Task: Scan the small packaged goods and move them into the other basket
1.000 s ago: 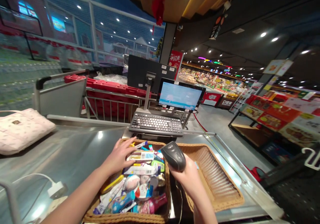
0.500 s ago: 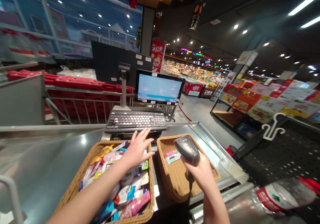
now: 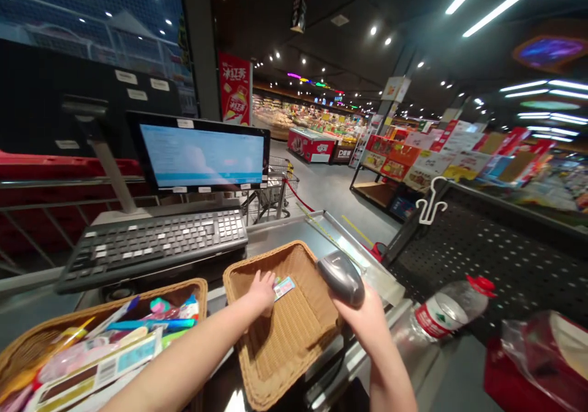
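My right hand (image 3: pixel 365 320) is wrapped round the grip of a grey barcode scanner (image 3: pixel 342 275), held over the right edge of a nearly bare wicker basket (image 3: pixel 285 332). My left hand (image 3: pixel 261 289) reaches into that basket, fingers curled down on a small flat packet (image 3: pixel 283 287) lying at its far side. A second wicker basket (image 3: pixel 27 351) at the left is heaped with several small packaged goods (image 3: pixel 114 351).
A black keyboard (image 3: pixel 156 247) and a lit screen (image 3: pixel 202 156) stand behind the baskets on the steel counter. A plastic water bottle (image 3: pixel 448 310) lies at the right, beside a red box with a plastic bag (image 3: pixel 542 344). Shop aisles and display racks lie beyond.
My view swung right. My left hand left the full basket, crossed over and came down on the packet in the right basket. The scanner stayed in my right hand.
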A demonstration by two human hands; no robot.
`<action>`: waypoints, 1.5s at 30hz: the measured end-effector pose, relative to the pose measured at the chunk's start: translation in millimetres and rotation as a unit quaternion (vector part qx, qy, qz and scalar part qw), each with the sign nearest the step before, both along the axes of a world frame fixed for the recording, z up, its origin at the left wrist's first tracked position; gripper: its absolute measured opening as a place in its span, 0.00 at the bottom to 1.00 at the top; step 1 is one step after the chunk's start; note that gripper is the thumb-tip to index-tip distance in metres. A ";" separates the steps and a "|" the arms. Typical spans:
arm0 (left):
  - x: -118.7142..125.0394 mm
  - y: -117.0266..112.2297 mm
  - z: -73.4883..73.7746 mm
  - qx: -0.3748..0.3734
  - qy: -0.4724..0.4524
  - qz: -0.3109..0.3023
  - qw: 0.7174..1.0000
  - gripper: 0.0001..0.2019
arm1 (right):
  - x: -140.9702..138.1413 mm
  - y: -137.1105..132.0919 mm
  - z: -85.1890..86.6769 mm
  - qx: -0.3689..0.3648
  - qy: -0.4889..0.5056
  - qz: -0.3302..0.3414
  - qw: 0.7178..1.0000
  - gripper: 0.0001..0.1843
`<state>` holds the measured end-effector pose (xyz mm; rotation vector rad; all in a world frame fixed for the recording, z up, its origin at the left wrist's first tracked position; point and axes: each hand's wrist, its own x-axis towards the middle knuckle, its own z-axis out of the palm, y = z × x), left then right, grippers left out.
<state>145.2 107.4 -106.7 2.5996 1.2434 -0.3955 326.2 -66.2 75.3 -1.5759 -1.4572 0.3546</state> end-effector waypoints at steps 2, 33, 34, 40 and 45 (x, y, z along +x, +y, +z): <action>7.6 9.7 -22.8 -0.020 0.039 0.029 0.999 0.50 | 10.6 4.0 -3.0 -0.003 0.016 -0.004 1.000 0.11; 32.3 -12.2 -31.1 0.068 0.044 0.128 0.988 0.18 | 49.9 39.3 -26.1 -0.003 0.117 0.079 0.990 0.12; 32.9 -12.3 -26.6 0.062 0.042 0.128 0.989 0.18 | 49.8 38.9 -25.9 -0.003 0.115 0.078 0.990 0.11; 33.6 -9.0 12.3 0.034 -0.014 0.084 0.996 0.20 | 43.6 36.6 -23.5 -0.004 0.101 0.075 0.992 0.11; 7.7 -7.8 56.0 0.065 -0.102 0.011 0.993 0.19 | 36.2 35.3 -23.8 -0.003 0.097 0.068 0.993 0.12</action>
